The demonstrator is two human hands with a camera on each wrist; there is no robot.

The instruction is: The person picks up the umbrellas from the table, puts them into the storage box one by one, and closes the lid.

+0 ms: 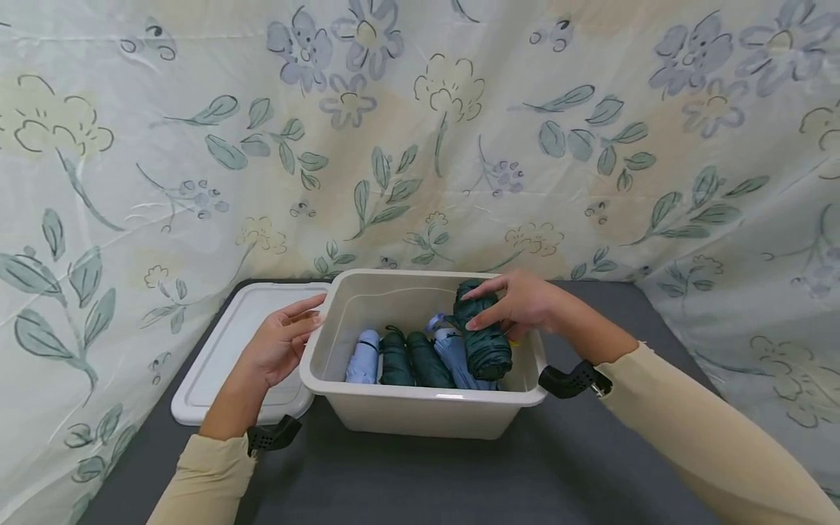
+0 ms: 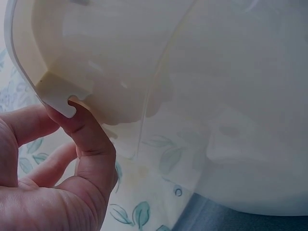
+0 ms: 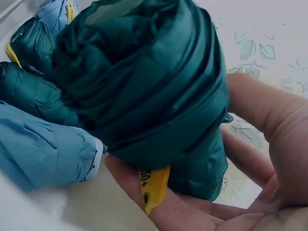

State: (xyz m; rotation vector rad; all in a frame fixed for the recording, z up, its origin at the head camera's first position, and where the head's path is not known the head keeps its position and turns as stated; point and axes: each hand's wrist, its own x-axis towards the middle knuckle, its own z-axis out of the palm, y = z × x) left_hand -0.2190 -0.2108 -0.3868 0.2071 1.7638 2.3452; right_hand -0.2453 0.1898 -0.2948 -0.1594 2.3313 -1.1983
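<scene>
A cream plastic storage bin (image 1: 426, 417) stands on the dark table, open at the top. My left hand (image 1: 275, 346) holds its left rim, thumb and bent fingers at the lip (image 2: 60, 103) in the left wrist view. With my right hand (image 1: 531, 302) I grip a rolled dark green folding umbrella (image 1: 488, 350), tilted over the bin's right end. A yellow tag (image 3: 154, 187) hangs by it. Inside the bin lie a lavender-blue umbrella (image 1: 363, 357), two dark green umbrellas (image 1: 428, 359) and a blue umbrella (image 1: 453, 355), side by side. The held umbrella partly hides the blue one.
A white lid (image 1: 243, 343) lies flat on the table left of the bin, partly behind my left hand and under the bin's rim. The dark grey tabletop (image 1: 394, 481) reaches back to a floral curtain (image 1: 407, 146) behind and at both sides.
</scene>
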